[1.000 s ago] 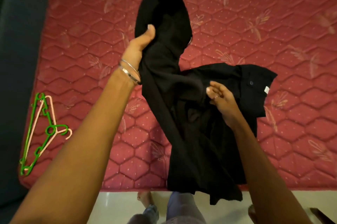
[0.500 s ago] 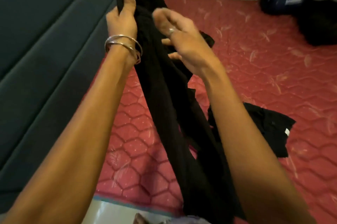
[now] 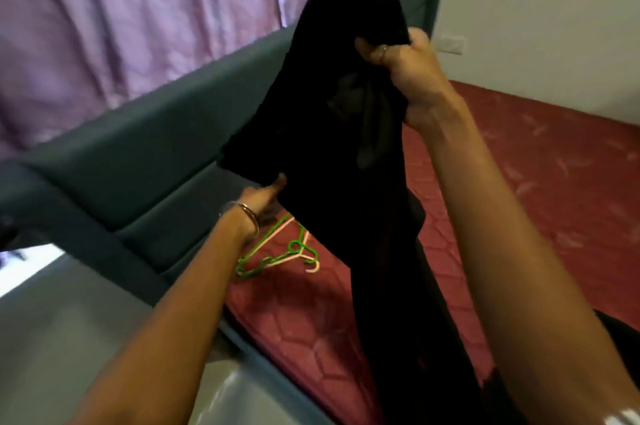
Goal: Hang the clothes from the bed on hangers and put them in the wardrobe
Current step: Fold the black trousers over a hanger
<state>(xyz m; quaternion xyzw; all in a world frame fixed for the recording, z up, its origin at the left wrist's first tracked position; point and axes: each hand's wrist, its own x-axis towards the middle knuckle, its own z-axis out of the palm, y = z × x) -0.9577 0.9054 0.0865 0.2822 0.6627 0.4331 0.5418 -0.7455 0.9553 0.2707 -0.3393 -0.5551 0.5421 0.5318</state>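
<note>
Raised higher than half a second ago, black fabric garment (image 3: 332,133) now held up in front of dark teal padded headboard (image 3: 145,161) and purple curtain (image 3: 121,19). Right hand (image 3: 412,78), previously pinching beside left at top, now alone up high, fingers curled tight round bunched cloth. Left hand (image 3: 266,196), dropped low since then, reaching under garment's lower left edge, silver bangles (image 3: 247,213) at wrist; fingers hidden behind cloth, grip impossible to tell. Hanging in a long dark fold down past red quilted mattress (image 3: 519,189) edge. Lying on mattress just beside headboard, below left hand: green plastic hanger (image 3: 277,256) overlapping pale pink plastic hanger (image 3: 313,263), both untouched.
</note>
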